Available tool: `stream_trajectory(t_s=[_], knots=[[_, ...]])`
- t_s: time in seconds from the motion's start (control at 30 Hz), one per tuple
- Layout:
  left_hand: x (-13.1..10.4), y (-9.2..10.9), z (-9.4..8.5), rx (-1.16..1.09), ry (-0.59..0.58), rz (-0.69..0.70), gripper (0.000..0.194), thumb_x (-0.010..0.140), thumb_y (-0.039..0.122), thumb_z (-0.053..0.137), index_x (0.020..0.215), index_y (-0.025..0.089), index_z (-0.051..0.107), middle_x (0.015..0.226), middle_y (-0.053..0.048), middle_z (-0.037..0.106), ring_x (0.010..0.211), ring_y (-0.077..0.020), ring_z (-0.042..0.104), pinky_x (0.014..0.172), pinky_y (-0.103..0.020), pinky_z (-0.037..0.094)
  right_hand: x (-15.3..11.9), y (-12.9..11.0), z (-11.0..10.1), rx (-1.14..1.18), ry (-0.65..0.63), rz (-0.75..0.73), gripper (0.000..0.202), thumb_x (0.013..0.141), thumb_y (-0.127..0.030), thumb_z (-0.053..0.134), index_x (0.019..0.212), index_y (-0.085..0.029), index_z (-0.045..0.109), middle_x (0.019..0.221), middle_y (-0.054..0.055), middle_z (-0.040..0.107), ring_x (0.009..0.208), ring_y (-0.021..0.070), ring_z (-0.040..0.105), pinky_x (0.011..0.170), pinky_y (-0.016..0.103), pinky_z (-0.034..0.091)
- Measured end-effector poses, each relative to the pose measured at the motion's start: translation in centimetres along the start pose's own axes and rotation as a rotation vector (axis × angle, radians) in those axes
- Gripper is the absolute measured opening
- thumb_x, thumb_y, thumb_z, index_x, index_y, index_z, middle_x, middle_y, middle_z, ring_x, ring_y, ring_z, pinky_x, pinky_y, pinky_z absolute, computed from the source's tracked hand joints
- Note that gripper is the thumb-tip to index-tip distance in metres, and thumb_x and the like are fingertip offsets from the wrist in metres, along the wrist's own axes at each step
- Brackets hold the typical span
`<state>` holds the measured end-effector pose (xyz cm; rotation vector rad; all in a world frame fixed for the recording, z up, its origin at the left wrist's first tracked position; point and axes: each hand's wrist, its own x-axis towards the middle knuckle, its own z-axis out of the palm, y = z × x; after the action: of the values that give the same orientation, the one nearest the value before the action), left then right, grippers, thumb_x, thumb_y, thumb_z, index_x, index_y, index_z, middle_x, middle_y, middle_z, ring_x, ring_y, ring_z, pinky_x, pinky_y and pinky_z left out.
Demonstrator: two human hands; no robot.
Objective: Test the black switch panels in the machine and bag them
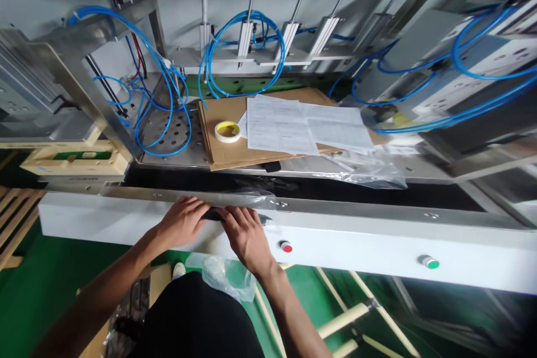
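Note:
My left hand [183, 222] and my right hand [246, 236] are side by side at the machine's metal front rail [344, 212]. The fingers of both are curled over a small dark piece [213, 213], which shows between them and past the right fingertips. Its exact kind is hidden by my hands. Thin clear plastic film [255, 199] lies over the rail just beyond my right fingers. Below my hands, a crumpled clear plastic bag [229, 278] hangs in front of my dark clothing.
Behind the rail runs a black belt [361, 193]. Flat cardboard [226, 158] carries paper sheets [281, 126] and a tape roll [227, 132]. Blue air hoses [172, 123] loop around. A red button [286, 246] and a green button [430, 262] sit on the white front panel.

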<state>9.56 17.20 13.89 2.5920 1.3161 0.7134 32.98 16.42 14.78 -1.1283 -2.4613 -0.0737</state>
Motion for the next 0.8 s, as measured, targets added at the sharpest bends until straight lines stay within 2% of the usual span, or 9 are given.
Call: stream_trajectory(t_s=[0.1,0.2,0.33,0.43,0.5,0.6,0.67,0.73,0.8], knots=[[0.8,-0.9,0.0,-0.056,0.033,0.001,0.051,0.088,0.02,0.072,0.138,0.024,0.058,0.124,-0.011,0.077,0.108,-0.0303,0.074,0.097,-0.046,0.058,1.7,1.5,-0.4,0.053,-0.072,-0.01,0.033,0.107,-0.021,0.054,0.136,-0.023,0.069,0.114,0.01,0.076,0.1,0.025,0.067,0.091,0.038,0.047],[1.4,-1.6,0.3,-0.076,0.072,-0.012,0.062,0.079,0.028,0.086,0.133,0.022,0.056,0.123,-0.014,0.074,0.112,-0.0333,0.072,0.098,-0.048,0.058,3.4,3.4,-0.4,0.12,-0.149,-0.019,0.029,0.106,-0.024,0.059,0.132,-0.023,0.07,0.109,0.008,0.077,0.098,0.0232,0.069,0.089,0.036,0.049],[1.7,-1.9,0.7,-0.008,0.035,0.011,0.066,0.068,0.03,0.097,0.121,0.023,0.06,0.12,-0.012,0.07,0.111,-0.0343,0.067,0.099,-0.051,0.056,4.6,5.2,0.3,0.154,-0.202,-0.03,0.022,0.103,-0.024,0.065,0.122,-0.024,0.075,0.106,0.006,0.079,0.101,0.0227,0.07,0.089,0.037,0.052],[1.9,-1.9,0.6,0.067,0.004,0.003,0.06,0.066,0.034,0.099,0.115,0.023,0.065,0.113,-0.009,0.068,0.105,-0.0323,0.065,0.095,-0.049,0.055,4.7,5.3,0.6,0.143,-0.17,-0.012,0.017,0.103,-0.025,0.064,0.111,-0.025,0.078,0.123,0.008,0.076,0.112,0.0237,0.068,0.095,0.039,0.053],[2.1,-1.9,0.2,0.094,-0.047,0.015,0.054,0.068,0.036,0.098,0.11,0.023,0.068,0.109,-0.008,0.067,0.101,-0.0307,0.063,0.091,-0.047,0.055,4.3,4.9,0.6,0.119,-0.13,0.017,0.02,0.105,-0.028,0.06,0.107,-0.023,0.079,0.135,0.012,0.071,0.125,0.027,0.063,0.102,0.043,0.051],[2.1,-1.5,-0.3,0.136,-0.148,0.031,0.053,0.072,0.037,0.095,0.116,0.021,0.07,0.11,-0.009,0.068,0.102,-0.0306,0.063,0.091,-0.045,0.054,2.6,3.4,0.4,0.081,0.079,0.122,0.024,0.106,-0.028,0.057,0.119,-0.02,0.076,0.133,0.015,0.07,0.129,0.03,0.06,0.107,0.048,0.049],[2.0,-1.2,-0.7,0.159,-0.205,0.026,0.058,0.078,0.036,0.091,0.128,0.019,0.068,0.116,-0.011,0.07,0.109,-0.0318,0.064,0.097,-0.047,0.052,0.7,1.6,0.5,0.151,0.365,0.299,0.023,0.104,-0.03,0.061,0.12,-0.022,0.075,0.119,0.013,0.073,0.114,0.0278,0.065,0.1,0.046,0.051],[1.7,-0.7,-1.1,0.148,-0.233,0.021,0.063,0.083,0.032,0.085,0.139,0.015,0.062,0.122,-0.014,0.07,0.115,-0.0328,0.064,0.103,-0.048,0.05,-1.6,-1.0,1.0,0.263,0.655,0.524,0.018,0.104,-0.032,0.06,0.108,-0.022,0.074,0.099,0.009,0.072,0.093,0.0233,0.066,0.087,0.04,0.053],[1.5,-0.1,-1.5,0.107,-0.233,0.003,0.06,0.086,0.029,0.079,0.141,0.013,0.06,0.121,-0.016,0.073,0.115,-0.0327,0.067,0.104,-0.047,0.05,-3.6,-3.9,2.0,0.344,0.778,0.71,0.023,0.108,-0.035,0.054,0.102,-0.02,0.07,0.085,0.005,0.067,0.078,0.0195,0.062,0.075,0.035,0.053]])
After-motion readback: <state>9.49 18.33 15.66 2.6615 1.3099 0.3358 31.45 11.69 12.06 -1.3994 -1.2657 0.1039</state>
